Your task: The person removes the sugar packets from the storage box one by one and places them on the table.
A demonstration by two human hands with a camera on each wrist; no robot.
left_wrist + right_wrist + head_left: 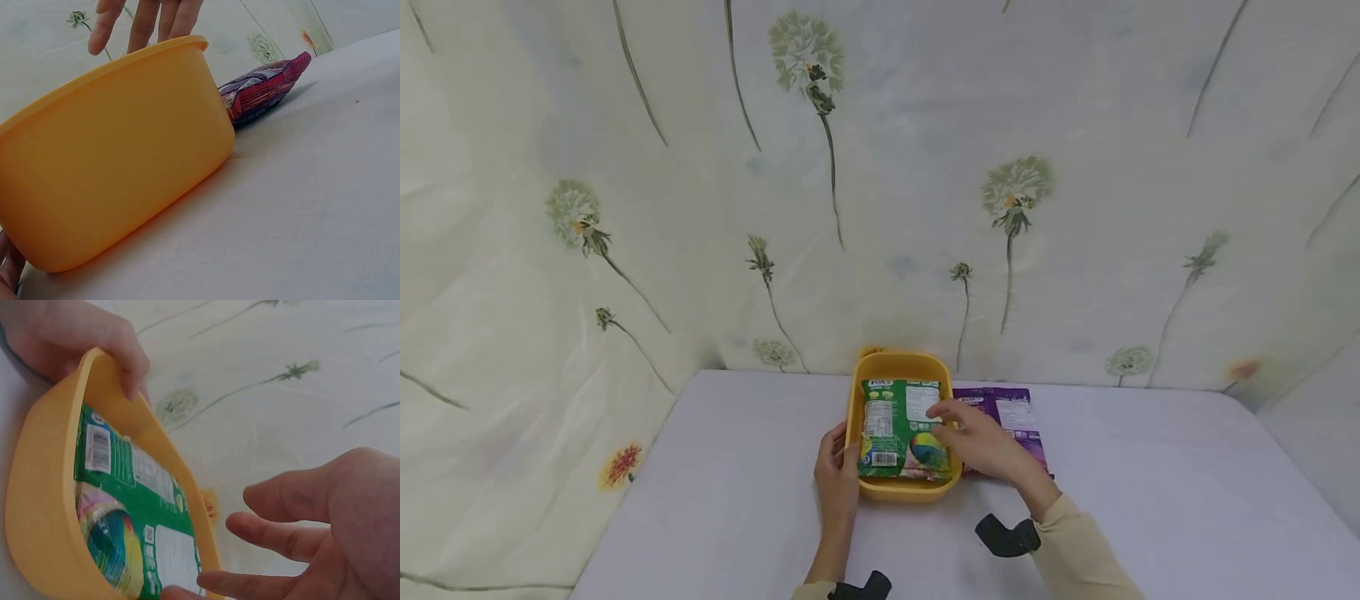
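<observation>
A yellow plastic tub [910,493] stands on the table, and a green candy bag [880,418] lies flat inside it, printed side up. My left hand [837,483] grips the tub's left wall; the right wrist view shows that hand [87,340] with a digit hooked over the rim. Above the tub's right side hovers my right hand [988,446], its fingers spread and slightly bent, nothing held in them. A purple candy bag [1017,413] lies on the table against the tub's right side, partly covered by the right hand in the head view.
The table [1157,483] has a pale cloth, and its back edge meets a hanging sheet [910,167] printed with dandelions. Black wrist mounts [1007,536] sit on both forearms.
</observation>
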